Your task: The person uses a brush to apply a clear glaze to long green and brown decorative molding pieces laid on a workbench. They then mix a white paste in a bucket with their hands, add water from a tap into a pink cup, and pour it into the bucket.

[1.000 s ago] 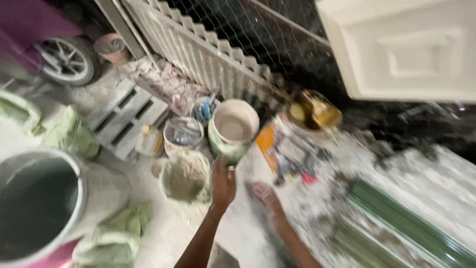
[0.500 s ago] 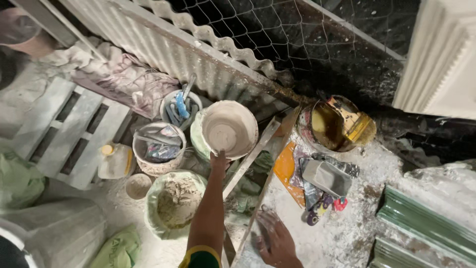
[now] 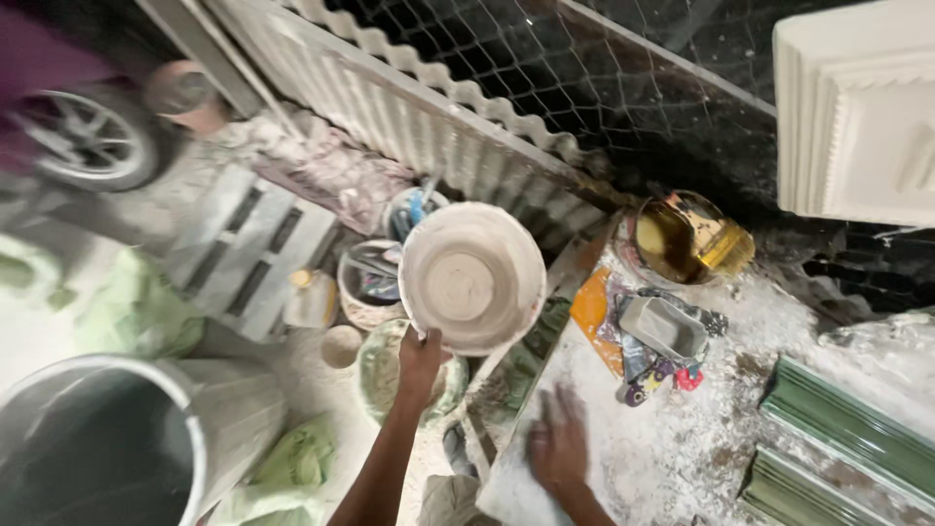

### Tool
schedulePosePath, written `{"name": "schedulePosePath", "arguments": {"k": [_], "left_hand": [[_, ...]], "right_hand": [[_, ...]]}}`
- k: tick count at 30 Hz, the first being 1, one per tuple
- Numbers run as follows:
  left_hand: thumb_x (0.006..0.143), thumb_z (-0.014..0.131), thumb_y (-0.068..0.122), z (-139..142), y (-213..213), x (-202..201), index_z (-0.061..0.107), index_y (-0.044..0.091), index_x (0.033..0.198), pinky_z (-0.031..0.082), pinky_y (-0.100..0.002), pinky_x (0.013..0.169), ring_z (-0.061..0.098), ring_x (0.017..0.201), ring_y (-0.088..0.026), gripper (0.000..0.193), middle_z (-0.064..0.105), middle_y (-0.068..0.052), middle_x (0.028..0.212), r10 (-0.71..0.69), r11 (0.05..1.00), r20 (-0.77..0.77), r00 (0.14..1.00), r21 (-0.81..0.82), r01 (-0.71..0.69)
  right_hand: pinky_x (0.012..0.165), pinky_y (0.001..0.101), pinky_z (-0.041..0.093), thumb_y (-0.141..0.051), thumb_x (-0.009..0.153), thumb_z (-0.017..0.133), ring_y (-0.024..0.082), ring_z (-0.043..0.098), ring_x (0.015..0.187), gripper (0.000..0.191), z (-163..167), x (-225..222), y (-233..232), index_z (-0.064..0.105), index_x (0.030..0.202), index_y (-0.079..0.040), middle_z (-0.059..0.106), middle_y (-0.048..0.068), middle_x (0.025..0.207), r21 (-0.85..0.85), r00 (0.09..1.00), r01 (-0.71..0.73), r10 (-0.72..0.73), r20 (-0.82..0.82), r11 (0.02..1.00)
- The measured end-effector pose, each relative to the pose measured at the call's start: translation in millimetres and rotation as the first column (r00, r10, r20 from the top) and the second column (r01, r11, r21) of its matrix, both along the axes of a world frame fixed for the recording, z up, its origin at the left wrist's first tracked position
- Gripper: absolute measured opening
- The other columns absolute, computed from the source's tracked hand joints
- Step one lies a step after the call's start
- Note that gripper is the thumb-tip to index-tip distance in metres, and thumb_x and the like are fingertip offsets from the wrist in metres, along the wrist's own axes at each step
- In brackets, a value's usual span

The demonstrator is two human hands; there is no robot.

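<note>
A round, plaster-crusted white mixing bowl (image 3: 473, 277) is held up at its near rim by the left hand (image 3: 421, 358), the fingers closed on the edge and the bowl tipped so that its inside faces the camera. It hangs in the middle of the scene, above a green-rimmed basin caked with grey plaster (image 3: 385, 375) and in front of a woven bucket holding tools (image 3: 367, 282). The right hand (image 3: 558, 446) is laid flat and open on the near edge of a white-dusted work table (image 3: 682, 458), nothing being gripped by it; its outline is blurred.

On the table, farther right, a grey rectangular trough (image 3: 664, 327) is seen on an orange sheet (image 3: 594, 314), and a yellow-stained round tin (image 3: 682, 239) stands at the far edge. Stacked green ribbed mouldings (image 3: 847, 438) lie at the near right. A large grey drum (image 3: 107, 448) occupies the near left, and a pale wooden pallet (image 3: 248, 244) lies beyond it, below a corrugated sheet fence (image 3: 409, 107).
</note>
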State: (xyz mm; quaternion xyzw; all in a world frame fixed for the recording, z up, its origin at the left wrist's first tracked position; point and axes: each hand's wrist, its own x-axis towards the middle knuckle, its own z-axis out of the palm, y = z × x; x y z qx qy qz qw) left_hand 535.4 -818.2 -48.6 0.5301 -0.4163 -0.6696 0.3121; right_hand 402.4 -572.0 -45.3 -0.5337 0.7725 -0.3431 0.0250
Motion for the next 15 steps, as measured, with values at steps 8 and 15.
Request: {"name": "schedulePosePath", "arguments": {"k": [8,15], "left_hand": [[0.095,0.059,0.013,131,66,63,0.058,-0.009,0.125,0.062,-0.034,0.058,0.074,0.074,-0.022,0.036,0.075,-0.018,0.097,-0.048,0.998,0.091,0.995,-0.029,0.051],[0.095,0.057,0.020,183,111,99,0.060,-0.003,0.125,0.060,-0.039,0.083,0.070,0.098,-0.021,0.038,0.074,-0.015,0.110,-0.475,0.852,0.078,0.876,-0.206,0.481]], "right_hand": [[0.103,0.0322,0.046,-0.016,0.105,0.037,0.026,0.058,0.111,0.044,-28,-18,-26,0.060,0.140,-0.004,0.064,0.016,0.134,0.016,0.839,0.132,-0.120,0.531,0.991],[0.111,0.0366,0.036,-0.018,0.101,0.038,0.030,0.048,0.126,0.050,18,-87,-3,0.047,0.147,0.000,0.053,0.018,0.144,0.039,0.352,0.081,-0.065,0.934,0.996]]}}
